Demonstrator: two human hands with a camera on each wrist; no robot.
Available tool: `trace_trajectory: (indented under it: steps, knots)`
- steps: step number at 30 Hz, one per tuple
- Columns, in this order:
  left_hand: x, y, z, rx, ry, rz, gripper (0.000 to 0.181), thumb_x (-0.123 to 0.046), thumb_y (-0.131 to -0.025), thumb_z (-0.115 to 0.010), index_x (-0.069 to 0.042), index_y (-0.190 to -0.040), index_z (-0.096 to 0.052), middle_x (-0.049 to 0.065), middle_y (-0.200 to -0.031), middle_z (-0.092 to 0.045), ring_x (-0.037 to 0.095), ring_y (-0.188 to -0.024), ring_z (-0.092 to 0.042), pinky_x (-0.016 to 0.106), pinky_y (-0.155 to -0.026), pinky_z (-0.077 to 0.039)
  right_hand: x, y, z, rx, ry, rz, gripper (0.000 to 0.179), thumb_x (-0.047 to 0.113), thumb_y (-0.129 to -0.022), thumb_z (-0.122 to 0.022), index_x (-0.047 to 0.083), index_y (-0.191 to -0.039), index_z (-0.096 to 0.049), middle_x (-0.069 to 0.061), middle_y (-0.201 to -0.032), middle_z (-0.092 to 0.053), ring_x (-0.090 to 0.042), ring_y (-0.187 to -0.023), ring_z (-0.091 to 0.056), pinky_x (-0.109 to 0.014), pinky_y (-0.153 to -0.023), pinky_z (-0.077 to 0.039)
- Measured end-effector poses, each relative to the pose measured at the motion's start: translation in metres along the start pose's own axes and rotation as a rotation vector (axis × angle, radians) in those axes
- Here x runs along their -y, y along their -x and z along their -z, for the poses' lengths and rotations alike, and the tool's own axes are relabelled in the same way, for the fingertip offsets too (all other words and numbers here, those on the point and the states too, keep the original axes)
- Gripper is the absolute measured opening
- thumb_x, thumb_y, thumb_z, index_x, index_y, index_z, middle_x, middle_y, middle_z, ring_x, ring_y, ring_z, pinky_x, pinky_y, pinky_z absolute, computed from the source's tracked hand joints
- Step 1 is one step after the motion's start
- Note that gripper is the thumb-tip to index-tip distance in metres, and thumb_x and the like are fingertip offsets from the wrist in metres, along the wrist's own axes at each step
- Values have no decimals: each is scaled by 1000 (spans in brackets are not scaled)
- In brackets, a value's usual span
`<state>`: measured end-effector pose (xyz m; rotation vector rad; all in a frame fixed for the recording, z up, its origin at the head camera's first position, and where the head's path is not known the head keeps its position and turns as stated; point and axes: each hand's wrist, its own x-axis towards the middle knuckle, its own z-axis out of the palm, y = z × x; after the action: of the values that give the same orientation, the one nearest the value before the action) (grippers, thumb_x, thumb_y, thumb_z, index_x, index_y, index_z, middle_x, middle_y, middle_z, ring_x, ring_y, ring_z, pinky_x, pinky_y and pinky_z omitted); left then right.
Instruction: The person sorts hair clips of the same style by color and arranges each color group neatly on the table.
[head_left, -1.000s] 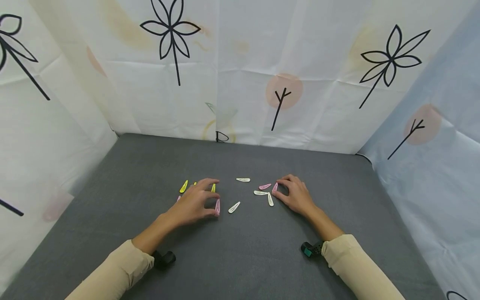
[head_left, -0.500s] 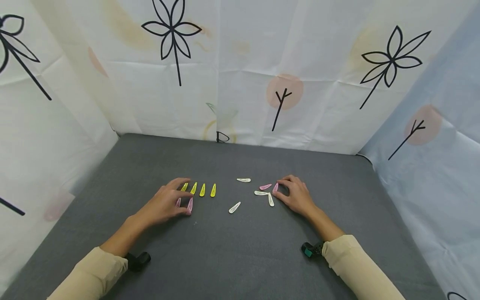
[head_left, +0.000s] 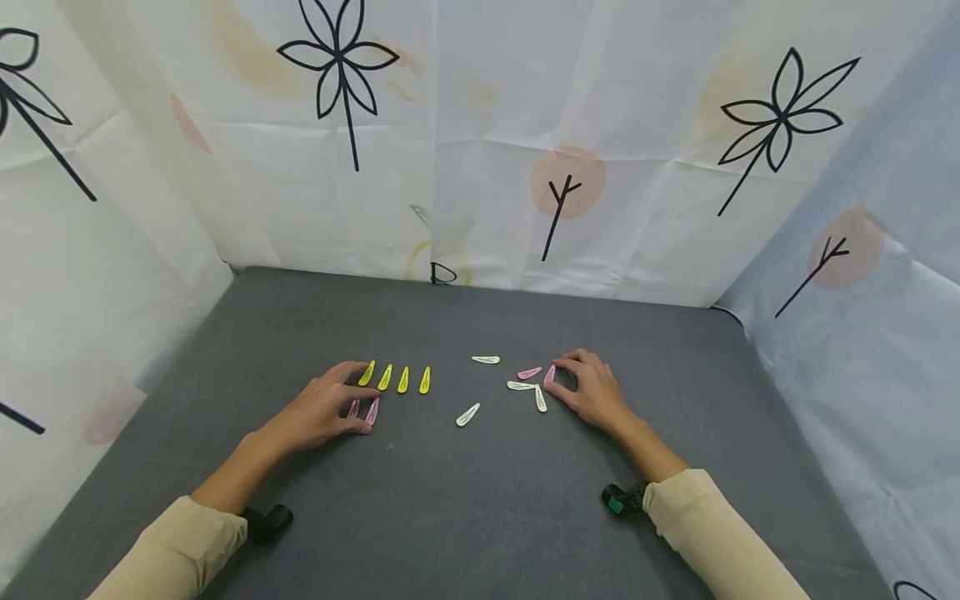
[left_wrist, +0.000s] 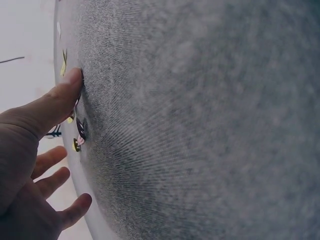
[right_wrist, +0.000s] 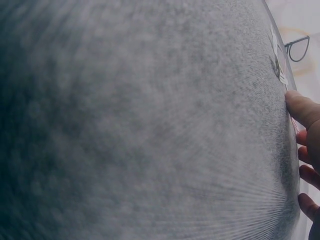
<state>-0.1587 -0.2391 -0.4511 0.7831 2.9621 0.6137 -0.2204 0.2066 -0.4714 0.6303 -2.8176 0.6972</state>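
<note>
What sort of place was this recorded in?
Likely a makeshift recording booth, going by the grey tabletop, pale plant-print sheets around three sides, and small hair clips laid out.

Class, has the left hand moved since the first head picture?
Yes: the left hand has moved left, away from the lowest white clip.

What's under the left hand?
Between finger and thumb of the left hand, a pink clip and another pink clip show. The table beneath its palm is covered; anything there is hidden.
</note>
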Motion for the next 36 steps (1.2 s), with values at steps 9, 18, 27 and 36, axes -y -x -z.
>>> trace_trajectory:
  steps: [9,18,27,36]
  knots:
    - [1,1,2,6,41,6,52,-33,-81,-87,-9,-125,-74,25,-148,-46,44,-137,-41,71,-97,-36,1,0,1,5,1,-1,45,29,-89,-80,1,-123,-71,-16,-120,-63,-37,-118,-55,-60,-94,-40]
    - [5,1,2,6,80,-9,43,-32,-85,-82,-15,-124,-75,25,-148,-46,44,-137,-41,70,-100,-35,1,0,0,5,1,-5,45,29,-89,-80,1,-123,-71,-15,-120,-63,-37,-118,-55,-62,-95,-40]
    - [8,2,2,-1,90,-7,43,-33,-85,-82,-17,-124,-75,24,-147,-47,44,-136,-42,69,-101,-35,2,0,2,0,-1,-3,45,29,-88,-81,0,-122,-71,-15,-120,-63,-37,-117,-55,-63,-96,-39]
    - [12,2,-3,4,84,6,45,-33,-84,-83,-18,-126,-75,24,-148,-47,43,-137,-41,69,-101,-34,1,-3,4,16,26,21,46,31,-88,-81,-1,-120,-72,-15,-118,-64,-37,-115,-57,-60,-95,-42]
